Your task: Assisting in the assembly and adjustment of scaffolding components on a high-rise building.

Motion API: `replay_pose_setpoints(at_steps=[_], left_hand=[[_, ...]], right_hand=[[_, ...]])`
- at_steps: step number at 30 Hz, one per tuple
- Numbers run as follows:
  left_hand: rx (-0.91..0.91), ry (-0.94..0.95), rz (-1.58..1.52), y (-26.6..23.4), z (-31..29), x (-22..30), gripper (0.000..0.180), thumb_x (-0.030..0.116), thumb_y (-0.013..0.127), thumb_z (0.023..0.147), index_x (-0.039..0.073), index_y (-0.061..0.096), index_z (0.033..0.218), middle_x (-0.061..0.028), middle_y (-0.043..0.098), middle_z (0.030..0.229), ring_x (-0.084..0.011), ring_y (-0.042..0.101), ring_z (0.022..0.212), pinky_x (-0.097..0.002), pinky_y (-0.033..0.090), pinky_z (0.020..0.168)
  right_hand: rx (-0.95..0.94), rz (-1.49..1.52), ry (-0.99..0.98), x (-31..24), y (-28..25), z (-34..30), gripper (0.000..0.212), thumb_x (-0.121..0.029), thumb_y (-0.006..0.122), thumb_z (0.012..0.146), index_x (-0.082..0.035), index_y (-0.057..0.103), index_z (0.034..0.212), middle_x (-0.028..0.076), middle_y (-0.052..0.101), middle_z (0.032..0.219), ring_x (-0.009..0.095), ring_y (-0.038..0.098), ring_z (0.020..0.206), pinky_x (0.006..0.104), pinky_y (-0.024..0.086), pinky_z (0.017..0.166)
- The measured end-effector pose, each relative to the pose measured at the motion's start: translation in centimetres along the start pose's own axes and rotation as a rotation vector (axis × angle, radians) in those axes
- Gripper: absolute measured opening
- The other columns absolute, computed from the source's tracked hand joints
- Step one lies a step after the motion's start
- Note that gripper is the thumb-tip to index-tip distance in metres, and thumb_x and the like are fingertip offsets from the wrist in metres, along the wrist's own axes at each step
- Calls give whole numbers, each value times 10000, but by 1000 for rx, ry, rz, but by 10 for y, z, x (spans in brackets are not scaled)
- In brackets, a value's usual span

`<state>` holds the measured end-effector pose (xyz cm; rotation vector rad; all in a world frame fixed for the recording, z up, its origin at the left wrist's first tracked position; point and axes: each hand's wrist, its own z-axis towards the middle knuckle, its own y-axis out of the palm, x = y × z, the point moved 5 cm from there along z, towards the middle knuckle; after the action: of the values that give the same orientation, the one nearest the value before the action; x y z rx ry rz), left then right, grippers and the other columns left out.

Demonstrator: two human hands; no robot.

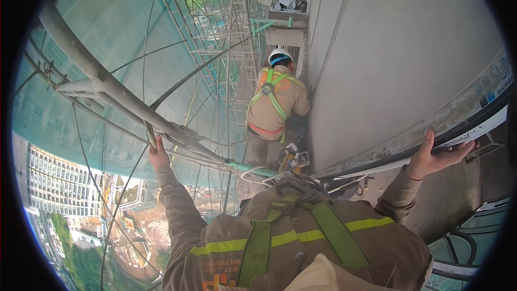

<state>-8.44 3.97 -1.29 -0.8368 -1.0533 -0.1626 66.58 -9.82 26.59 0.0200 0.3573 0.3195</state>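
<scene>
Netting (118, 37) in pale green spreads from nine round to eleven o'clock behind a thick grey scaffold tube (123, 98) that slants down toward the centre. Below that tube, near nine o'clock, the left hand (158, 156) is closed round the lower end of a narrow yellow-green bar (150, 133), fingers pointing up; the bar leans just above the palm, near the thick tube. Further in, a green tube (253, 170) lies toward six o'clock, between the two hands and touching neither. Just above the middle, toward twelve o'clock, a co-worker (277, 97) in a white helmet (280, 55) and green harness crouches facing away, well apart from both hands. To the right, a grey wall (398, 48) runs up toward one o'clock, its lower edge bordered by a curved black-and-white strip (482, 124). At three o'clock the right hand (439, 156) is spread, thumb raised and well away from the fingers, which lie along the strip's lower side; how firmly it presses, I cannot tell.
</scene>
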Motion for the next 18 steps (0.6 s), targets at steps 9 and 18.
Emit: replay_pose_setpoints(at_steps=[9,18], left_hand=[[-38,3,-86,1,-5,-7,709,629,632,904,-79,636,951,-66,546,715,-172,479,703,-349,436,670],[-4,25,-224,3,-8,-5,656,579,687,890,-74,681,952,-47,589,709,-148,501,695,-329,463,690]], right_hand=[[-52,-175,-103,-8,-8,4,1092,-255,878,766,-6,177,1566,208,246,1487,361,337,1386,490,298,1160],[-82,-143,-40,-10,-17,9,1173,-284,927,703,-12,183,1568,220,303,1426,368,365,1360,484,317,1141]])
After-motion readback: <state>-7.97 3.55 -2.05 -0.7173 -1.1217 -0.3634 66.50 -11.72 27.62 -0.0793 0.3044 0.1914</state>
